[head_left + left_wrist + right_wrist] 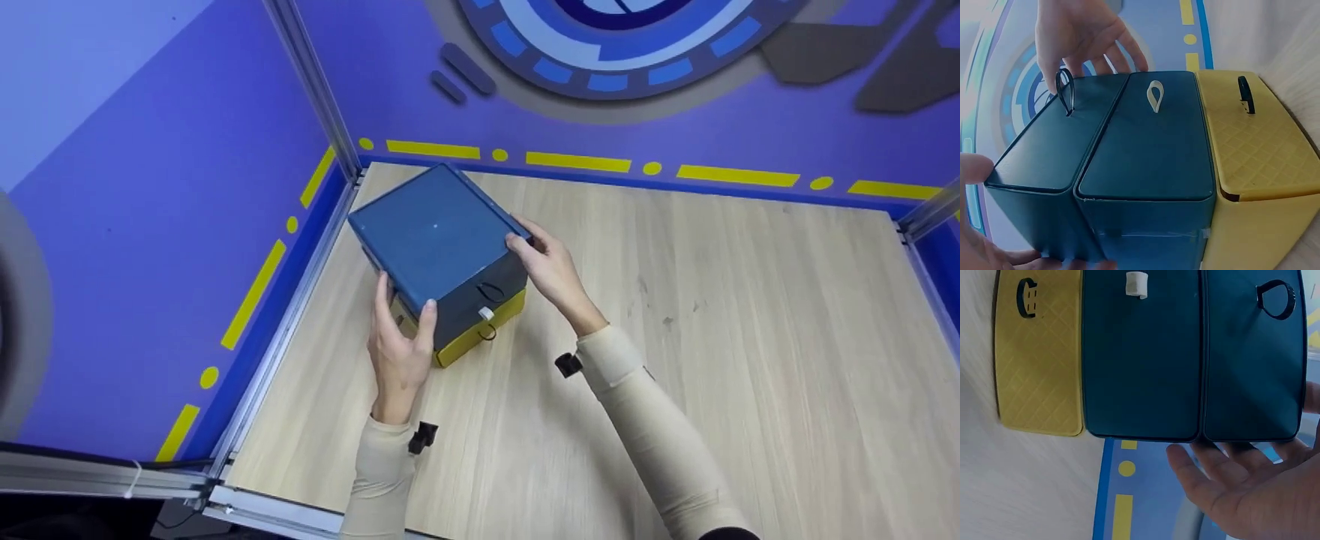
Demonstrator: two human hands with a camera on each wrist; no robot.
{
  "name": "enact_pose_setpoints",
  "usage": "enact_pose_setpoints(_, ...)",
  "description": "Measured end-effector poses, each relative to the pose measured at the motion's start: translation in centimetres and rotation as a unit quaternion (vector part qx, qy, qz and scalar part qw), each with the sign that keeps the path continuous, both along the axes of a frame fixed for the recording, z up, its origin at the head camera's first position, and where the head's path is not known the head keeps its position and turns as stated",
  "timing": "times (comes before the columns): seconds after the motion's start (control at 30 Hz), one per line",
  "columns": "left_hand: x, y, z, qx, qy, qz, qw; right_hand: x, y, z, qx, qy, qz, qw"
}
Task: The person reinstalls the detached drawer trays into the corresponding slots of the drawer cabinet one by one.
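Three drawer boxes with pull loops stand stacked: a yellow box [469, 341] at the bottom and two dark blue ones above it. My left hand [401, 352] grips the left side of the upper blue drawer box [431, 232], its thumb near the front corner. On the opposite side my right hand [551, 266] holds the same box, thumb over the top edge and fingers along the side. In the left wrist view, the middle blue box [1148, 154] has a white loop [1155, 97], while a black loop [1065, 93] marks the upper one.
The stack is on a wood-grain tabletop [712, 360], near its back left corner. Purple printed panels [187, 150] rise at the left and back, joined by a metal corner post [319, 82]. A metal rail [281, 337] runs along the left edge.
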State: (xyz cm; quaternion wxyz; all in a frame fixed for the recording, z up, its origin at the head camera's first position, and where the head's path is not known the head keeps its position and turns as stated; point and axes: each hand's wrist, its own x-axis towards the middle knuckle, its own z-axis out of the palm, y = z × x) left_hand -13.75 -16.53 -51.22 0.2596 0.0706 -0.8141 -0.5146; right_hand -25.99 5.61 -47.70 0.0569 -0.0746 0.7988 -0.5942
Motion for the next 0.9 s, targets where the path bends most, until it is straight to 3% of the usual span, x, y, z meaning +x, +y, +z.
enact_pose_setpoints(0.1,-0.4,0.2,0.1,-0.005,-0.008,-0.023,0.9997,0.8,0.9,-0.4,-0.001,-0.004,-0.016,1.000)
enact_pose_setpoints(0.33,-1.8,0.4,-0.2,0.005,-0.005,-0.110,0.9940,3.2,3.8,-2.0,-0.030,-0.010,-0.015,0.999)
enact_pose_setpoints(0.57,-3.7,1.2,-0.6,0.034,-0.019,-0.207,0.9776,5.6,6.5,-2.7,-0.057,-0.003,-0.054,0.997)
enact_pose_setpoints(0.9,-5.7,3.1,-0.7,0.082,-0.022,-0.293,0.9523,9.2,8.1,-2.3,-0.057,-0.019,-0.126,0.990)
